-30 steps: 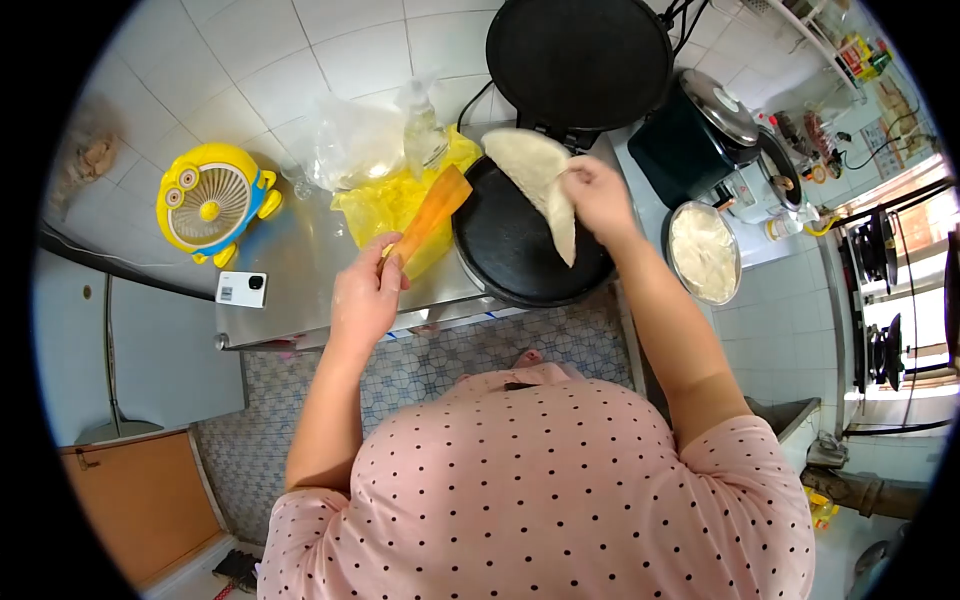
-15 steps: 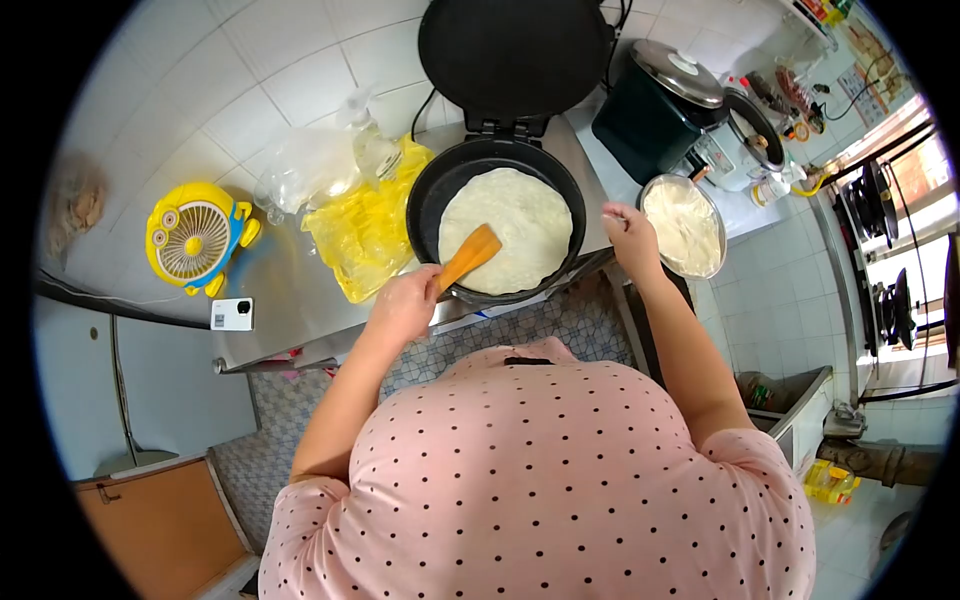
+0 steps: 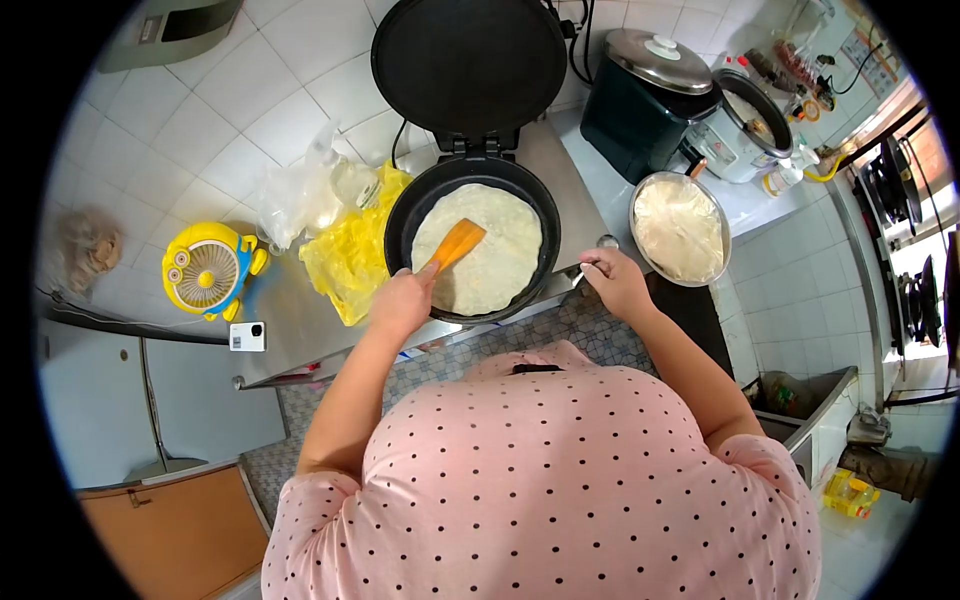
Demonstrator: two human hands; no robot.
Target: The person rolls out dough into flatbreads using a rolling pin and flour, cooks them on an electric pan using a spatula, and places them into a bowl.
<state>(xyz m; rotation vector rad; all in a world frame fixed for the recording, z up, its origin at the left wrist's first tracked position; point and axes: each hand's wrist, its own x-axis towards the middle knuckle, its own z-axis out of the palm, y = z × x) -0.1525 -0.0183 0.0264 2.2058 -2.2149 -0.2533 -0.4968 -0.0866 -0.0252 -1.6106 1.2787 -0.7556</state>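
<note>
A left hand (image 3: 403, 303) clasps a wooden spatula (image 3: 460, 243) over a pale flatbread (image 3: 508, 225) lying in a black pan (image 3: 396, 225), while the right hand (image 3: 622, 285) curls near a bowl (image 3: 634, 228), its grip unclear; a steep blade push could tear the soft round, or a low wrist could meet a possibly hot rim

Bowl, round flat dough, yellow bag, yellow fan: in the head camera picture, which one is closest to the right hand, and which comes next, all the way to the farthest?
From the right hand:
1. Bowl, just to its right
2. Round flat dough, left, in the pan
3. Yellow bag, left of the pan
4. Yellow fan, far left
</note>
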